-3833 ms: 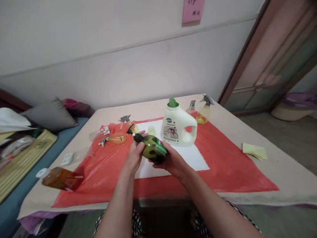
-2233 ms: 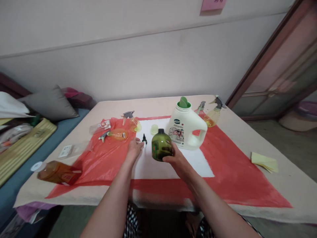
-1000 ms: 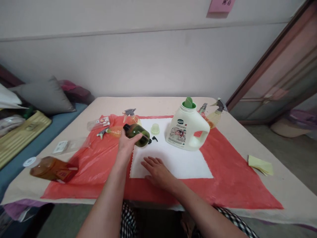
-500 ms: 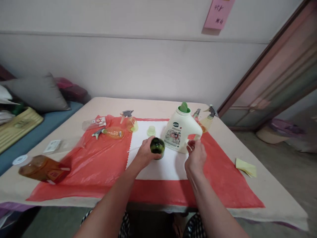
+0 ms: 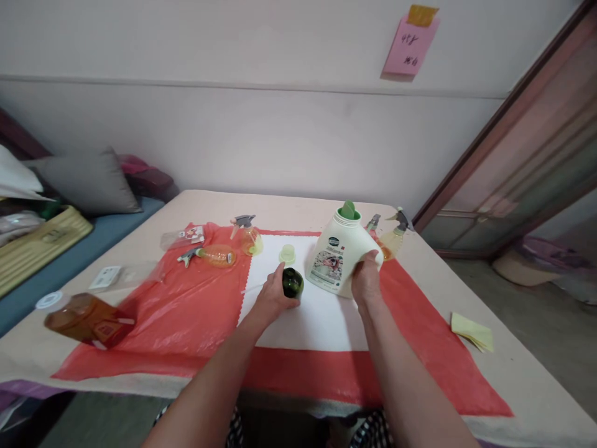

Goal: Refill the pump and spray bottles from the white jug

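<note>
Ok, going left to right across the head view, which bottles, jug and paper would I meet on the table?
Brown bottle on its side → lying orange spray bottle → upright spray bottle → dark green bottle in the left hand → white jug, its handle in the right hand → folded yellow paper.

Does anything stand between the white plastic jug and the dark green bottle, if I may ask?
Nothing visible does: only white sheet shows between the jug and the bottle; the pale-green plastic cap sits farther back.
</note>
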Demonstrator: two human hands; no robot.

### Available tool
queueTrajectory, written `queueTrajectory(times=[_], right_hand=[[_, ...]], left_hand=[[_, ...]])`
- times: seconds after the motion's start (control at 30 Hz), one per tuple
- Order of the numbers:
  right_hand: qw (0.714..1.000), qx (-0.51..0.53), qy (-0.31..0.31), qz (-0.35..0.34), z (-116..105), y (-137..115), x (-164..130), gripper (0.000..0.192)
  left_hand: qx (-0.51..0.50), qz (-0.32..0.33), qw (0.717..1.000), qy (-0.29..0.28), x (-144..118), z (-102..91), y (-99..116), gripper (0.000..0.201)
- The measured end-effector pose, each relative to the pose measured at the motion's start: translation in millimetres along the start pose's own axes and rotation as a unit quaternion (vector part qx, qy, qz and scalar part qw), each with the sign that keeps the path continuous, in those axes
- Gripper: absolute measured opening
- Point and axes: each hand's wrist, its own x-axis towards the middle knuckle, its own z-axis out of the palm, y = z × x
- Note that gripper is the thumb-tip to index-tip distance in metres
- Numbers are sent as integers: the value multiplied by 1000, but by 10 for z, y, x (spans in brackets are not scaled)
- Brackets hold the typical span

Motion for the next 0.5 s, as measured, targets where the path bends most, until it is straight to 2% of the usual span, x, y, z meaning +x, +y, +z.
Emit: queueTrajectory(times=[0.13, 0.23, 0.4, 0.5], right_hand=[[999, 49, -5, -8, -16, 1, 65, 78], [997, 75, 6, 5, -44, -96, 51, 78], [996, 59, 69, 10, -119, -524, 31, 73], [997, 20, 58, -35, -176, -800, 8, 69]], left_hand=[[-31, -26, 999, 21, 33, -28, 52, 95], [-32, -28, 999, 34, 33, -62, 157, 85], [-129, 4, 990, 64, -115, -78, 420, 85], [-160, 41, 985, 53, -254, -47, 552, 86]])
